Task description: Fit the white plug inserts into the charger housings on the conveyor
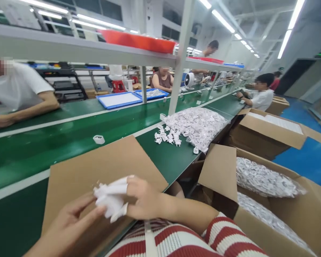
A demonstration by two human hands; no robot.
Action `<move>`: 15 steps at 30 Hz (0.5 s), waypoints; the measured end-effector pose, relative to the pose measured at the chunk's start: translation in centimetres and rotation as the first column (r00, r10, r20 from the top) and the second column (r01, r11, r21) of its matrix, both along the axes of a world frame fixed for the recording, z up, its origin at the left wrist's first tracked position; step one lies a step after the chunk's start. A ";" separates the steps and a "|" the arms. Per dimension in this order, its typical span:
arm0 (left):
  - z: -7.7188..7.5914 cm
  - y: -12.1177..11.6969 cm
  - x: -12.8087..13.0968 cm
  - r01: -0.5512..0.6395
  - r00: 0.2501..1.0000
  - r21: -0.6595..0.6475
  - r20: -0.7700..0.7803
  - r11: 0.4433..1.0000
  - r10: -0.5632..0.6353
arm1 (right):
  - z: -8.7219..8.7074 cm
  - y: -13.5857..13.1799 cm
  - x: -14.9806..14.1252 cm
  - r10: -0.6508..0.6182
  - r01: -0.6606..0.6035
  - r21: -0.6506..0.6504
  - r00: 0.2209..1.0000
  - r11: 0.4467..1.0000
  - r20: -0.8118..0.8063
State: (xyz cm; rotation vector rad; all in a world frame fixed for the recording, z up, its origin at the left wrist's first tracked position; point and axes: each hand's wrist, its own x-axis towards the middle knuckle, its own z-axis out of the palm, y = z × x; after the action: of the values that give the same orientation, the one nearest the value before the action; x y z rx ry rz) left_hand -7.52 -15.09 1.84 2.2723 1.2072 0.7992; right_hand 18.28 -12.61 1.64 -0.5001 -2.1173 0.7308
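Note:
Above a flat sheet of brown cardboard (96, 160), my two hands meet around a blurred white plastic plug piece (105, 200). My left hand (72, 219) pinches it from the left between thumb and fingers. From the right, my right hand (147, 200) grips it, with white coverings on its fingertips. Whether there is one piece or several between the hands I cannot tell. Loose white plug pieces (168, 136) lie on the green bench beyond the cardboard, beside a clear bag (200, 125) full of similar pieces.
A white ring-shaped part (98, 139) sits on the green belt (69, 130). Open cartons (222, 171) with bagged parts stand at my right. A shelf post (180, 64) rises behind the bag, and blue trays (119, 100) lie across the belt. Several people work along the line.

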 end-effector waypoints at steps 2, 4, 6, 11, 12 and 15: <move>1.8 -0.1 1.9 -0.043 0.997 0.182 0.074 0.982 0.030 | 0.8 0.0 1.1 -0.087 0.087 -0.003 0.991 0.996 -0.106; 3.6 0.2 3.5 0.022 1.000 0.255 -0.003 0.967 -0.022 | 1.6 -0.2 2.0 -0.159 0.157 -0.023 0.972 0.987 -0.173; 5.0 0.6 4.8 0.068 0.997 0.296 -0.057 0.953 -0.054 | 2.1 -0.7 2.7 -0.178 0.174 -0.037 0.956 0.984 -0.231; 6.6 0.8 7.0 0.165 0.986 0.408 -0.083 0.898 -0.144 | 1.6 -2.0 3.8 -0.206 0.175 -0.117 0.913 0.977 -0.352; 6.5 0.8 7.3 0.174 0.985 0.408 -0.078 0.896 -0.156 | 1.3 -2.1 3.8 -0.229 0.190 -0.143 0.909 0.971 -0.348; 5.3 1.0 7.6 0.157 0.987 0.384 -0.041 0.910 -0.152 | 0.2 -1.8 3.5 -0.267 0.191 -0.238 0.901 0.952 -0.343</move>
State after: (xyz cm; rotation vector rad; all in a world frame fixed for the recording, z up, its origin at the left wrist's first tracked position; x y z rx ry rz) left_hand 0.10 -14.12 7.19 2.6494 0.9183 1.0401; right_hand 21.82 -14.39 1.89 -0.6524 -1.6079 0.8318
